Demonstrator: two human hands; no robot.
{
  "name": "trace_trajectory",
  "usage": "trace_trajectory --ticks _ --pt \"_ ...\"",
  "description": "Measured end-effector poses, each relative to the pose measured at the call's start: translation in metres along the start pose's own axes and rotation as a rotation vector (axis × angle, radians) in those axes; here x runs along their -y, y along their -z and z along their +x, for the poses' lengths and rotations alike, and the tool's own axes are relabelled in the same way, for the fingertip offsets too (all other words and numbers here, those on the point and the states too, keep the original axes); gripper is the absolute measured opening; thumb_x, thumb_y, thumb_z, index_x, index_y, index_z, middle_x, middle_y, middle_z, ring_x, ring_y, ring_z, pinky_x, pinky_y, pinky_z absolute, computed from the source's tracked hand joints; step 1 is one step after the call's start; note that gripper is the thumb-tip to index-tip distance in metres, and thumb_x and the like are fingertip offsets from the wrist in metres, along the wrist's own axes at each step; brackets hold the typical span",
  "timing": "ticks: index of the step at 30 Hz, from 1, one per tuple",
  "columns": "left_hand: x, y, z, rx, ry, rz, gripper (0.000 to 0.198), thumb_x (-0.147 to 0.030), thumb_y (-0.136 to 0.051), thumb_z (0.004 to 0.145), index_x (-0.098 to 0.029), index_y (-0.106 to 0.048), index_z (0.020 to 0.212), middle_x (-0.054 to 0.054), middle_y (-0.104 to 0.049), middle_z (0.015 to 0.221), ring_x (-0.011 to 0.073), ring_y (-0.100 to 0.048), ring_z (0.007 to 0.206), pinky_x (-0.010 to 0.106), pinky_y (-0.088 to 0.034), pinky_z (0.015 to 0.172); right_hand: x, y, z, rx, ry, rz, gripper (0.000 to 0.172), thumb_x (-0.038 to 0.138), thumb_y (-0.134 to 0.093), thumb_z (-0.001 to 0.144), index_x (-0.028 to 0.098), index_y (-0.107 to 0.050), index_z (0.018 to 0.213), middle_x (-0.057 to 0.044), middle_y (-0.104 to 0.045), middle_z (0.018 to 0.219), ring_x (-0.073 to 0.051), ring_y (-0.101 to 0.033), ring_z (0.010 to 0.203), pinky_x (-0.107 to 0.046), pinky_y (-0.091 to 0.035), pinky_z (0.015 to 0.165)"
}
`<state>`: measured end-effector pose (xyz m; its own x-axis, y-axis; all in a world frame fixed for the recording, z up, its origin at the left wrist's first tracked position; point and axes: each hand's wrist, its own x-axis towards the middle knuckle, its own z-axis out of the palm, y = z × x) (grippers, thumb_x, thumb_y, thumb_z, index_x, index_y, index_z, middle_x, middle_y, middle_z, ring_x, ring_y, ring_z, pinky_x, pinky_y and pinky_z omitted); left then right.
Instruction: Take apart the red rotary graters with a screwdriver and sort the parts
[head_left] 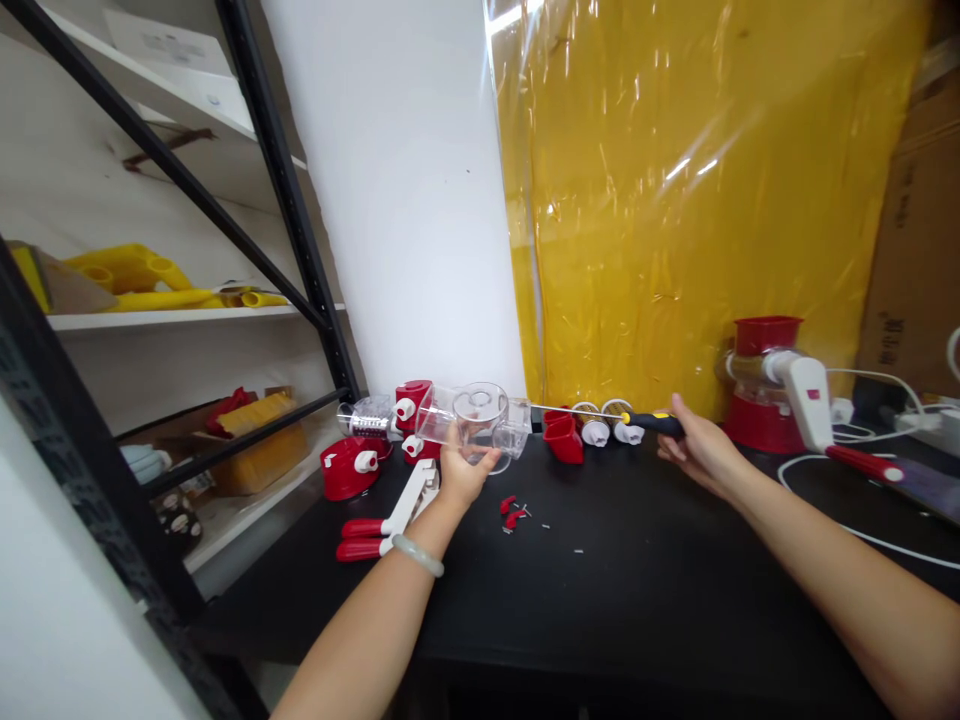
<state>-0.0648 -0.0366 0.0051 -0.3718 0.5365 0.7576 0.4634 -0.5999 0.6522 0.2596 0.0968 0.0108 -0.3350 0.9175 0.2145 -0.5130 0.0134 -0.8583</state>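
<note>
My left hand (461,472) grips a clear plastic housing (472,417), lifted slightly above the black table (615,590) and tilted on its side. My right hand (701,447) is closed around the black and yellow handle of a screwdriver (651,421), whose thin shaft points left toward the clear housing. Small red clips and tiny screws (512,512) lie on the table between my hands. Red and white crank handles (386,520) rest just left of my left wrist.
An assembled red and white grinder (772,385) stands at the right with white cables (840,500) beside it. Red bases, a metal drum (369,420) and white knobs (611,430) line the back. A black shelf rack (285,200) stands left; yellow plastic sheet (697,200) hangs behind.
</note>
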Motion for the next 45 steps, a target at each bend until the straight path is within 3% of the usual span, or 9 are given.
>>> trace_trajectory --ticks 2,5,7,10,13,20,27,38,45 --pt "-0.001 0.0 0.0 -0.001 -0.004 0.002 0.059 -0.04 -0.079 0.062 -0.018 -0.052 0.109 0.015 -0.061 0.115 0.0212 -0.069 0.089 0.024 -0.057 0.061 -0.003 0.0 0.002 -0.007 0.037 0.013 0.02 0.039 -0.073 0.076 0.023 -0.061 0.077 0.006 -0.048 0.046 -0.009 -0.043 0.04 -0.023 -0.043 0.043" --pt "-0.001 0.0 0.0 0.01 -0.011 0.007 0.057 -0.039 -0.079 0.062 -0.018 -0.052 0.108 0.015 -0.061 0.115 0.0213 -0.069 0.089 0.025 -0.057 0.061 -0.003 0.003 0.004 0.049 0.019 0.149 0.022 0.021 -0.075 0.067 0.026 -0.061 0.083 0.001 -0.066 0.076 -0.015 -0.064 0.065 -0.029 -0.054 0.061" --pt "0.0 0.0 0.0 0.024 -0.009 0.013 0.058 -0.039 -0.079 0.062 -0.019 -0.052 0.109 0.014 -0.062 0.115 0.0203 -0.069 0.087 0.024 -0.057 0.061 -0.003 0.006 0.006 0.085 -0.012 0.182 0.021 0.024 -0.072 0.068 0.026 -0.063 0.087 -0.002 -0.069 0.085 -0.02 -0.067 0.076 -0.034 -0.057 0.066" --pt "0.003 0.0 0.0 0.035 -0.006 0.017 0.061 -0.038 -0.08 0.061 -0.019 -0.051 0.112 0.014 -0.061 0.118 0.0211 -0.069 0.09 0.023 -0.057 0.061 -0.006 0.009 0.007 0.017 -0.038 0.094 0.023 0.044 -0.067 0.078 0.022 -0.064 0.084 -0.004 -0.065 0.07 -0.018 -0.063 0.059 -0.031 -0.053 0.052" --pt "0.004 0.001 0.0 0.07 -0.033 0.004 0.064 -0.036 -0.08 0.062 -0.019 -0.051 0.116 0.016 -0.06 0.122 0.0235 -0.067 0.097 0.025 -0.059 0.064 -0.011 0.009 0.009 -0.073 0.002 0.021 0.025 0.044 -0.072 0.077 0.022 -0.06 0.077 0.002 -0.055 0.055 -0.011 -0.049 0.043 -0.023 -0.042 0.04" --pt "0.005 0.0 -0.001 0.144 -0.046 0.006 0.065 -0.033 -0.081 0.061 -0.019 -0.053 0.118 0.012 -0.066 0.111 0.0255 -0.066 0.102 0.029 -0.06 0.067 -0.01 0.01 0.015 -0.046 0.116 0.196 0.022 0.022 -0.076 0.068 0.024 -0.056 0.077 0.004 -0.055 0.068 -0.011 -0.054 0.058 -0.026 -0.052 0.053" --pt "0.004 -0.001 0.0 0.14 -0.006 0.008 0.066 -0.034 -0.082 0.058 -0.018 -0.053 0.115 0.016 -0.061 0.123 0.0283 -0.063 0.11 0.027 -0.06 0.064 -0.013 0.015 0.019 -0.091 0.136 0.279 0.019 0.015 -0.069 0.064 0.024 -0.056 0.074 0.003 -0.057 0.07 -0.013 -0.057 0.063 -0.029 -0.052 0.057" --pt "0.005 0.0 0.001 0.089 -0.09 0.025 0.069 -0.031 -0.082 0.061 -0.019 -0.05 0.121 0.014 -0.064 0.117 0.0273 -0.066 0.107 0.03 -0.06 0.071 -0.012 0.007 0.012 -0.102 0.018 0.171 0.023 0.035 -0.074 0.08 0.02 -0.06 0.073 -0.005 -0.065 0.064 -0.01 -0.055 0.051 -0.02 -0.053 0.045" --pt "0.002 0.0 0.002 0.099 -0.032 0.053 0.066 -0.033 -0.083 0.06 -0.019 -0.05 0.115 0.013 -0.064 0.115 0.0276 -0.065 0.108 0.031 -0.06 0.073 -0.008 0.003 0.01 -0.141 0.02 0.186 0.022 0.031 -0.069 0.085 0.02 -0.054 0.073 -0.004 -0.064 0.06 -0.009 -0.057 0.048 -0.017 -0.053 0.046"
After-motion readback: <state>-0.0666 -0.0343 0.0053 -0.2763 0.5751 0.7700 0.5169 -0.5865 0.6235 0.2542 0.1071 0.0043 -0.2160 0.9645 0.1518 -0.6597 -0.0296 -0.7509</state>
